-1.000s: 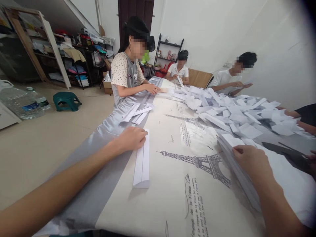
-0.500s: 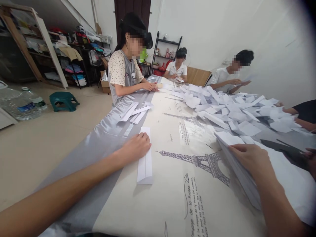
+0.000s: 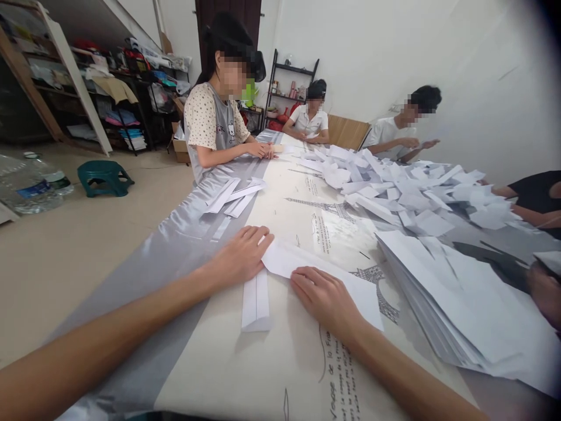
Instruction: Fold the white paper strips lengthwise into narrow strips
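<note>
A white sheet of paper [image 3: 350,286] stretches between my two hands over the printed tablecloth [image 3: 219,362]. My left hand [image 3: 248,251] pinches its left end between thumb and fingers. Curled fingers of my right hand [image 3: 318,292] grip the sheet's near edge, right of the left hand. Beneath my left hand lies a narrow folded paper strip [image 3: 255,304]; its upper part is hidden. To the right is a stack of white sheets [image 3: 456,292]. Several folded strips [image 3: 236,196] lie beyond my left hand.
A large heap of folded papers [image 3: 407,187] covers the table's far right. One person [image 3: 219,123] sits at the far left side; two others [image 3: 309,117] sit farther back. Another person's hand [image 3: 543,286] is at the right edge. A green stool [image 3: 105,177] stands on the floor.
My right hand has moved left from the stack, bringing a sheet over the folded strip. My left hand now pinches that sheet's end.
</note>
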Demonstrator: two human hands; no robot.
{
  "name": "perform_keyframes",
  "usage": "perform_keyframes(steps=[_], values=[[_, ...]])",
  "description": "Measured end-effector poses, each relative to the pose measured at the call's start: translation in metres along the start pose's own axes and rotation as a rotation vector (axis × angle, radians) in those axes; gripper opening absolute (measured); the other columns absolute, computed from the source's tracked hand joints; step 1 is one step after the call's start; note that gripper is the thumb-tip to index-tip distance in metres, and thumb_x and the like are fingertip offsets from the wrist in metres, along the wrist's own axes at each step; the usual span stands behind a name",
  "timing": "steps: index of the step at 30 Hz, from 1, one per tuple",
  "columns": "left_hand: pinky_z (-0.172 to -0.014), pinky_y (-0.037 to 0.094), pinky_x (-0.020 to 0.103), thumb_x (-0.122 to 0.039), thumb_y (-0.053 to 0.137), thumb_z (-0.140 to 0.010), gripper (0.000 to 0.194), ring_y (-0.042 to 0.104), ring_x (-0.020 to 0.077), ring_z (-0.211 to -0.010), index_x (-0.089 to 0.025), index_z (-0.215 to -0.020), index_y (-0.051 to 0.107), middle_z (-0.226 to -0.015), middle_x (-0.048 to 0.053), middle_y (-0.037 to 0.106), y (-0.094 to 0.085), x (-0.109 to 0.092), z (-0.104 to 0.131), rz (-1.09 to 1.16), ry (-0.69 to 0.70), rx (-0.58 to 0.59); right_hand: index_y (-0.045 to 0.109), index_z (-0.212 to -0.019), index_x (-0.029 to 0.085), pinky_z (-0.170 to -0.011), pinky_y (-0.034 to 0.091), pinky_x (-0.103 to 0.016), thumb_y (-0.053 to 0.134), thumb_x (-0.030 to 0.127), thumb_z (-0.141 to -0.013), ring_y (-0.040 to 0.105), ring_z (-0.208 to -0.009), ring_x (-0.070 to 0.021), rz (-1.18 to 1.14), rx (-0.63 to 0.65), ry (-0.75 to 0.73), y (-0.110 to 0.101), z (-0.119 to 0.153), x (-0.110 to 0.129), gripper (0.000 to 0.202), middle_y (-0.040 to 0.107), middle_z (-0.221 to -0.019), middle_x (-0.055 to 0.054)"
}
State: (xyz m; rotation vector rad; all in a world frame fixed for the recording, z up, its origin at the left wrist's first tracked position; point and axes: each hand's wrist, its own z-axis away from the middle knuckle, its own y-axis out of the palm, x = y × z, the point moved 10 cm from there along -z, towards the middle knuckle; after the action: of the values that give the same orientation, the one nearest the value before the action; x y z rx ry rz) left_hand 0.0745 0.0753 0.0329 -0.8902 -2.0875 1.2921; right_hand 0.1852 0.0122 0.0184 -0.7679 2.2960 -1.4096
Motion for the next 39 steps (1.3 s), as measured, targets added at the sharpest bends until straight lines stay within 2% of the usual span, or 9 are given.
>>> perform_keyframes(steps=[3,6,11,18,22,25,29,34,39], values=[[-0.109,0.041,0.046,-0.012,0.047,-0.098,0.030,0.056,0.0279,-0.122,-0.015,-0.126,0.057,-0.131,0.015,0.062,0.001,-0.014,0.003,0.129,0.148,-0.043,0.068,-0.097,0.024,-0.063,0.054,-0.031,0.041,0.011,-0.102,0.070,-0.074,-0.0190,-0.043,-0.021,0.041,-0.007,0.001,-0.007,0.030,0.075,-0.098,-0.005],[-0.116,0.035,0.046,-0.015,0.045,-0.103,0.024,0.060,0.0228,-0.119,-0.020,-0.115,0.065,-0.122,0.008,0.070,0.003,-0.015,0.005,0.248,0.193,-0.078,0.069,-0.102,0.025,-0.070,0.057,-0.034,0.041,0.017,-0.103,0.071,-0.079,-0.0199,-0.140,-0.023,0.054,-0.015,0.001,-0.011,0.028,0.075,-0.104,-0.006],[-0.098,0.049,0.034,-0.030,0.056,-0.102,0.021,0.069,0.0188,-0.102,-0.021,-0.103,0.074,-0.110,0.006,0.075,0.015,0.016,0.003,0.593,0.059,-0.002,0.066,-0.122,0.029,-0.076,0.060,-0.038,0.053,0.036,-0.101,0.073,-0.091,-0.0237,-0.375,0.174,0.248,-0.007,0.005,-0.046,0.026,0.075,-0.111,-0.004],[-0.086,0.050,0.028,-0.038,0.059,-0.099,0.025,0.069,0.0185,-0.093,-0.019,-0.100,0.076,-0.104,0.005,0.076,0.018,0.038,0.001,0.817,-0.126,0.060,0.075,-0.112,0.032,-0.077,0.059,-0.035,0.057,0.049,-0.097,0.071,-0.100,-0.0246,-0.522,0.443,0.382,-0.020,0.030,-0.103,0.029,0.075,-0.116,-0.003],[-0.075,0.048,0.027,-0.044,0.060,-0.097,0.031,0.065,0.0182,-0.083,-0.017,-0.093,0.074,-0.092,0.004,0.074,0.021,0.042,0.000,0.916,-0.206,0.099,0.076,-0.100,0.031,-0.083,0.057,-0.037,0.055,0.051,-0.098,0.071,-0.092,-0.0225,-0.511,0.454,0.481,-0.030,0.041,-0.128,0.030,0.076,-0.103,-0.002],[-0.075,0.048,0.028,-0.045,0.056,-0.098,0.035,0.065,0.0192,-0.086,-0.016,-0.088,0.073,-0.097,0.006,0.073,0.024,0.043,-0.001,0.961,-0.214,0.121,0.074,-0.094,0.028,-0.076,0.056,-0.038,0.052,0.054,-0.098,0.069,-0.081,-0.0217,-0.481,0.403,0.519,-0.031,0.042,-0.138,0.034,0.076,-0.094,-0.002],[-0.074,0.048,0.029,-0.046,0.054,-0.098,0.039,0.065,0.0196,-0.091,-0.017,-0.079,0.071,-0.114,0.008,0.069,0.030,0.048,-0.001,0.902,-0.230,0.118,0.073,-0.095,0.027,-0.072,0.055,-0.037,0.051,0.055,-0.098,0.068,-0.080,-0.0232,-0.457,0.372,0.527,-0.023,0.041,-0.145,0.036,0.075,-0.096,-0.003],[-0.095,0.049,0.037,-0.042,0.061,-0.092,0.025,0.062,0.0238,-0.109,-0.018,-0.088,0.065,-0.123,0.010,0.064,0.027,0.052,0.001,0.740,-0.212,0.039,0.070,-0.112,0.026,-0.081,0.057,-0.044,0.052,0.047,-0.099,0.069,-0.095,-0.0270,-0.300,0.272,0.443,-0.017,0.035,-0.146,0.031,0.073,-0.109,-0.007],[-0.108,0.043,0.038,-0.030,0.057,-0.098,0.025,0.053,0.0228,-0.129,-0.020,-0.120,0.060,-0.135,0.011,0.057,0.015,0.040,0.003,0.643,-0.097,-0.019,0.066,-0.124,0.028,-0.098,0.052,-0.052,0.047,0.031,-0.103,0.065,-0.113,-0.0286,-0.176,0.127,0.109,-0.022,0.017,-0.095,0.028,0.069,-0.122,-0.008]])
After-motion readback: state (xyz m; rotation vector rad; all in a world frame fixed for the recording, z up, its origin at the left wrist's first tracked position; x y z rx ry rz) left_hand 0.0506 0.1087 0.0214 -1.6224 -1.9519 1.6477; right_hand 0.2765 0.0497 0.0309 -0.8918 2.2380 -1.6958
